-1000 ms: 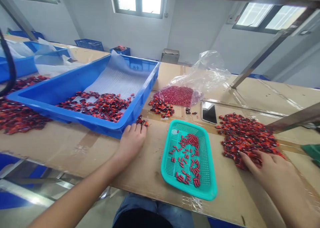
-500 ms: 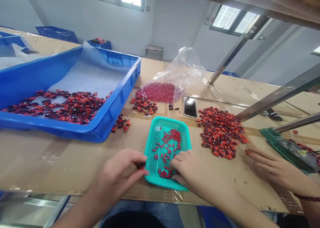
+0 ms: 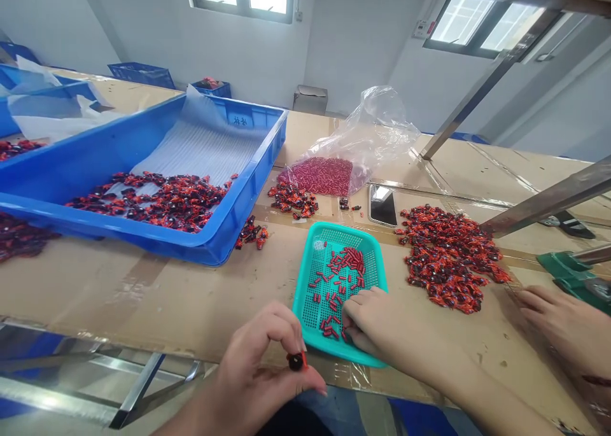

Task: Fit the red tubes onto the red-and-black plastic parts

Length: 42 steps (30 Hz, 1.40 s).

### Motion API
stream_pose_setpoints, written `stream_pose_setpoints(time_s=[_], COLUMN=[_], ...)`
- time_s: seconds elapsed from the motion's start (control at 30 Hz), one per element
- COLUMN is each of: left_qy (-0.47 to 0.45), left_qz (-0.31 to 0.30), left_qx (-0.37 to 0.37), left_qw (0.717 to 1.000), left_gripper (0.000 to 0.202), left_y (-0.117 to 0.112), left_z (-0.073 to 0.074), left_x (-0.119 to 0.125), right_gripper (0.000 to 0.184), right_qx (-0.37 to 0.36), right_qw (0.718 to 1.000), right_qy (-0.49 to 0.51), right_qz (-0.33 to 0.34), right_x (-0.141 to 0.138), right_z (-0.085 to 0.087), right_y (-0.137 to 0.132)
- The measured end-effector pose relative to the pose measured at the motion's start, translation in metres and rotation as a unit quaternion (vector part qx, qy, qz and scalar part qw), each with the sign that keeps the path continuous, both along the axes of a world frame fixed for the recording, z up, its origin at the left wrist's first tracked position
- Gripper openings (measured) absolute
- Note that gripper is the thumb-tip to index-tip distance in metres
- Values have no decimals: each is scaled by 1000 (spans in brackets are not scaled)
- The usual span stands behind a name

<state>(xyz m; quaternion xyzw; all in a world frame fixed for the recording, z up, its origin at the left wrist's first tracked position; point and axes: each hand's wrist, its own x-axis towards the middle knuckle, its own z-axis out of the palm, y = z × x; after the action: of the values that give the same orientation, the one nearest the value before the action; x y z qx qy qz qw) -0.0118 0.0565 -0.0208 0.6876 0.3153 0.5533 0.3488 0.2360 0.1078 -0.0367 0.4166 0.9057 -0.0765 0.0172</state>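
Observation:
My left hand [image 3: 260, 375] is near the table's front edge, its thumb and fingers pinched on a small black and red part [image 3: 296, 360]. My right hand [image 3: 377, 324] rests in the near end of a teal mesh basket [image 3: 367, 258], fingers curled down among the small red tubes [image 3: 340, 277]; whether they grip one is hidden. A heap of black and red parts [image 3: 446, 258] lies to the right of the basket.
A blue tray [image 3: 224, 223] with more black and red parts sits at the left. A plastic bag of red tubes [image 3: 329, 172] and a phone [image 3: 382, 205] lie behind the basket. Another person's hand [image 3: 561, 318] rests at the right, by a green tool [image 3: 570, 272].
My left hand drew back from the blue tray's corner to the front edge with one part pinched. My right hand left the heap and went into the basket. The other person's hand came into view.

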Motion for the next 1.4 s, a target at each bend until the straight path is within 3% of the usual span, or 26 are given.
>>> stream_pose_setpoints(time_s=[0.2,0.4,0.5,0.6,0.73,0.93,1.0,1.13,1.27,1.4], left_qy=[11,77,111,146,192,201,185,184,168,161], left_qz=[-28,7,21,30,32,36,35,11,37,48], left_qx=[32,62,82,109,141,155,161,145,127,198], left_qw=[999,995,990,983,971,967,969,972,977,966], left_gripper=[27,25,18,12,16,22,23,14,23,30], left_y=[-5,-9,-9,-7,-7,-8,-10,-17,-27,-25], left_z=[5,8,6,6,12,13,13,18,22,14], left_x=[5,3,2,2,3,5,6,7,10,13], right_gripper=[12,11,12,13,15,7,10,35,52,61], right_qx=[-9,-48,-124,-103,-26,-10,-39,-176,-294,-321], right_qw=[999,988,940,893,901,912,904,876,830,793], right_qy=[24,134,310,437,432,408,425,443,471,516], right_qz=[-20,-60,-72,-34,36,47,6,-79,-57,-46], right_x=[-5,-9,-17,-26,-33,-32,-33,-36,-41,-47], right_z=[-5,36,56,63,59,57,58,59,52,40], right_y=[4,-8,-27,-44,-53,-55,-54,-49,-49,-55])
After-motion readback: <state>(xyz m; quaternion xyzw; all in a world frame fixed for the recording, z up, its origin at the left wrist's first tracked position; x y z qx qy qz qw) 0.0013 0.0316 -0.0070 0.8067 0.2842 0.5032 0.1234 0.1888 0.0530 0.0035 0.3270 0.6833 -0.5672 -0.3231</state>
